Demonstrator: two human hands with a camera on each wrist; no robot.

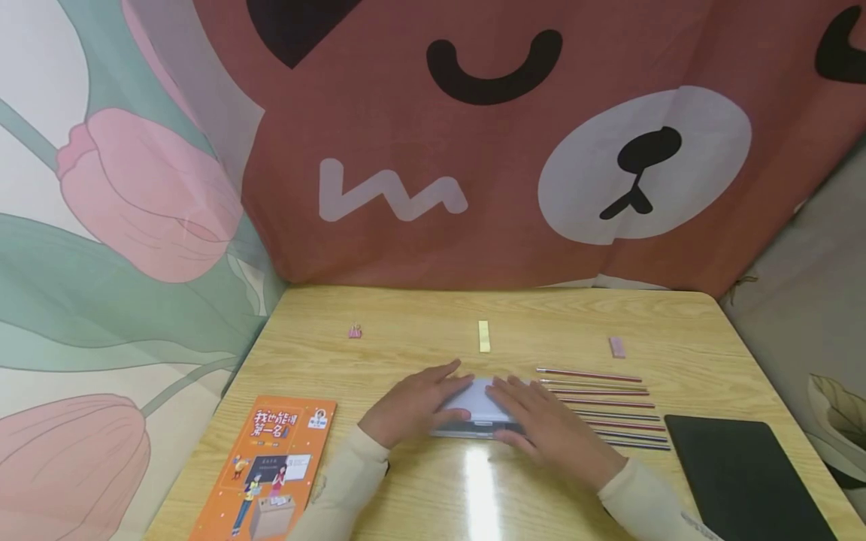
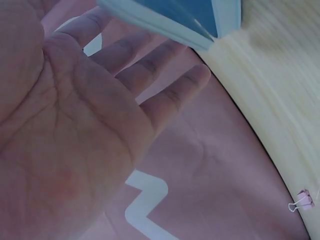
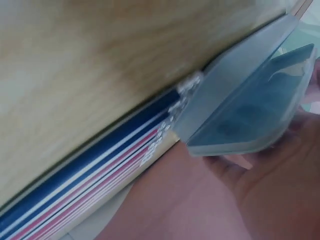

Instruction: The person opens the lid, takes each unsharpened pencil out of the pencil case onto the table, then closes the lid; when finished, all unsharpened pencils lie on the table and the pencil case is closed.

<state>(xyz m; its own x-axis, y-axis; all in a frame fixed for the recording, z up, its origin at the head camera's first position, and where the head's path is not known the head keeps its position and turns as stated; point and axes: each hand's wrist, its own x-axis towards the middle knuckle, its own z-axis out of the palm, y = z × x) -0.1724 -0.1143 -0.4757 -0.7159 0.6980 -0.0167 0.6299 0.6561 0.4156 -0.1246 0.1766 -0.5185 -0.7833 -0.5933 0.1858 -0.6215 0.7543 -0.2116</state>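
Observation:
A pale translucent plastic pencil case (image 1: 482, 402) lies on the table in front of me, its lid partly raised. My left hand (image 1: 416, 406) touches the lid's left side, fingers straight. On the other side, my right hand (image 1: 551, 421) lays its extended fingers on the lid, thumb near the front edge. The left wrist view shows the left palm (image 2: 85, 115) with fingers stretched toward a corner of the case (image 2: 180, 20). In the right wrist view, the gap between lid and base (image 3: 240, 110) is visible, with the fingers behind the lid.
Several striped pencils (image 1: 622, 425) lie in a row by the right hand. A black flat board (image 1: 744, 473) is further right, an orange book (image 1: 271, 458) at left. Along the back sit a pink binder clip (image 1: 355, 331), a yellow strip (image 1: 483, 336) and a purple eraser-like block (image 1: 617, 347).

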